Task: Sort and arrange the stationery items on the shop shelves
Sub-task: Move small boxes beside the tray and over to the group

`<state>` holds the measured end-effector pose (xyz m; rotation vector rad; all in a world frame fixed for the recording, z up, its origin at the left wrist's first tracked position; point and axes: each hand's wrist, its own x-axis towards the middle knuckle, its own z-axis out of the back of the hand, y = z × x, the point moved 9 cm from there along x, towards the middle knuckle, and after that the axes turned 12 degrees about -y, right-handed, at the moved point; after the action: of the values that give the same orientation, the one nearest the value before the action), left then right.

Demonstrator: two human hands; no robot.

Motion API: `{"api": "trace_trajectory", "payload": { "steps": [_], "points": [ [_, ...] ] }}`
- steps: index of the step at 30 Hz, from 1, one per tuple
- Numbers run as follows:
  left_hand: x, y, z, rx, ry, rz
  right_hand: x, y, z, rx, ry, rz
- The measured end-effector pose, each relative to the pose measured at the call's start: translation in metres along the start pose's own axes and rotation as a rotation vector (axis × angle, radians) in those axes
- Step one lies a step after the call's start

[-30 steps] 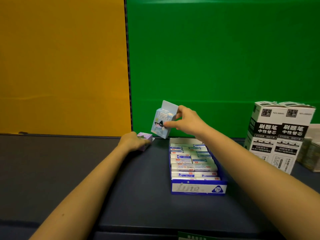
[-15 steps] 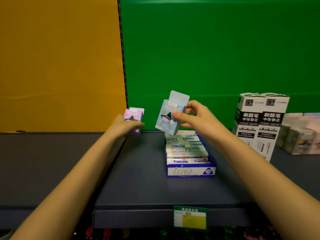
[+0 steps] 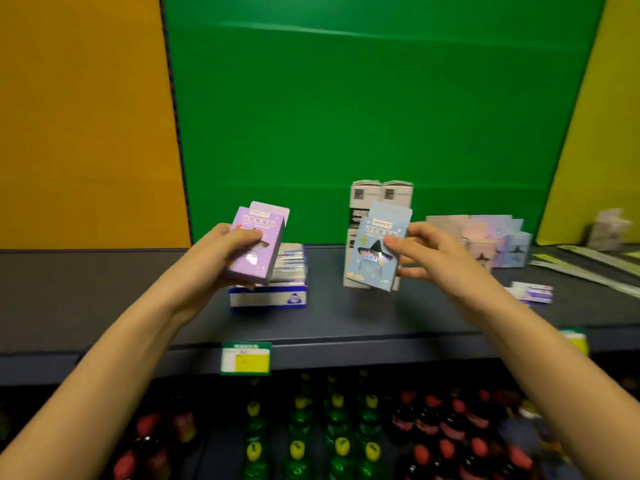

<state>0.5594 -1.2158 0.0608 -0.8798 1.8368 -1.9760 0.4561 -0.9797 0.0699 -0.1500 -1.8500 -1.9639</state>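
Raised purple box point(image 3: 267, 226), raised blue box point(image 3: 372, 259)

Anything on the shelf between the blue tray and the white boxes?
No. The head view shows only bare dark shelf between the blue tray and the white boxes.

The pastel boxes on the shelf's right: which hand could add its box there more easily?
Right, probably. The right hand holds the blue box closest to the pastel boxes; the left hand grips the purple box farther off, above the blue tray.
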Motion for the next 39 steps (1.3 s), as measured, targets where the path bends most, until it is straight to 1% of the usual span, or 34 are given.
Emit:
{"api": "trace_trajectory", "payload": {
  "steps": [4, 6, 8, 10, 13, 16, 21, 25, 29, 33, 39],
  "points": [
    [-0.044, -0.001, -0.055, 0.028, 0.037, -0.023, -0.023, -0.014, 0.074, -0.02, -0.051, -0.043],
    [-0.061, 0.004, -0.084, -0.004, 0.058, -0.004, -0.034, -0.022, 0.108, -0.041, -0.067, -0.052],
    [-0.076, 0.009, -0.115, -0.03, 0.106, 0.018, -0.043, -0.029, 0.14, -0.061, -0.091, -0.071],
    [-0.088, 0.011, -0.147, -0.006, 0.184, 0.019, -0.048, -0.035, 0.17, -0.101, -0.124, -0.092],
    [-0.101, 0.007, -0.194, 0.091, 0.291, -0.034, -0.05, -0.041, 0.212, -0.172, -0.166, -0.1],
    [-0.105, -0.002, -0.242, 0.123, 0.373, -0.111, -0.045, -0.044, 0.25, -0.199, -0.198, -0.091],
    [-0.09, -0.007, -0.312, 0.152, 0.438, -0.185, -0.02, -0.054, 0.302, -0.206, -0.26, -0.081],
    [-0.062, -0.012, -0.359, 0.175, 0.437, -0.261, 0.011, -0.064, 0.325, -0.22, -0.257, -0.051],
    [-0.028, -0.017, -0.393, 0.315, 0.362, -0.362, 0.054, -0.073, 0.336, -0.281, -0.229, 0.0],
    [-0.001, -0.023, -0.425, 0.351, 0.352, -0.431, 0.097, -0.082, 0.34, -0.34, -0.188, 0.063],
    [0.03, -0.017, -0.456, 0.515, 0.318, -0.522, 0.144, -0.111, 0.335, -0.475, -0.104, 0.114]
  ]
}}
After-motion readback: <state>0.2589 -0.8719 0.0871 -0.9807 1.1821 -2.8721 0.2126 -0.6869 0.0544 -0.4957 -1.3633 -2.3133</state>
